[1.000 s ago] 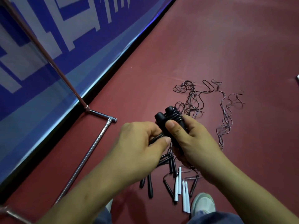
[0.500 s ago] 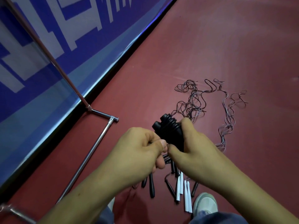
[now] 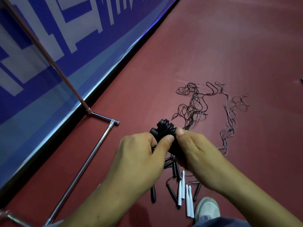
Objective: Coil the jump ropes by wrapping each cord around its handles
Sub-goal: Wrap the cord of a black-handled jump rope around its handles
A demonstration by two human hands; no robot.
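- A pale sneaker (image 3: 207, 208) pokes in at the bottom edge, toe down on the dark red floor (image 3: 221, 46).
- Just left of the shoe, loose handles lie side by side on the floor. The white handles (image 3: 188, 200) are nearest the shoe, with black handles (image 3: 153, 193) around them and thin cords trailing off.
- Above those the two hands meet. The left hand (image 3: 139, 159) has its fingers curled in and its thumb tip pressed on the side of the black jump rope (image 3: 165, 128), pinching it.
- The right hand (image 3: 196, 153) is wrapped round the lower part of the same rope, thumb lying across the coils.
- That rope is held up between both hands. Its two handles sit together with their blunt ends pointing away, and the cord is wound round them in close turns.
- Beyond the hands, tangled cords (image 3: 191, 104) sprawl over the floor, with a paler bunch (image 3: 231, 115) snaking off to the right.
- Off to the left, a chrome floor bar (image 3: 99, 143) joins a slanting pole (image 3: 41, 49).
- Farthest back stands a blue banner (image 3: 114, 22) with white shapes.
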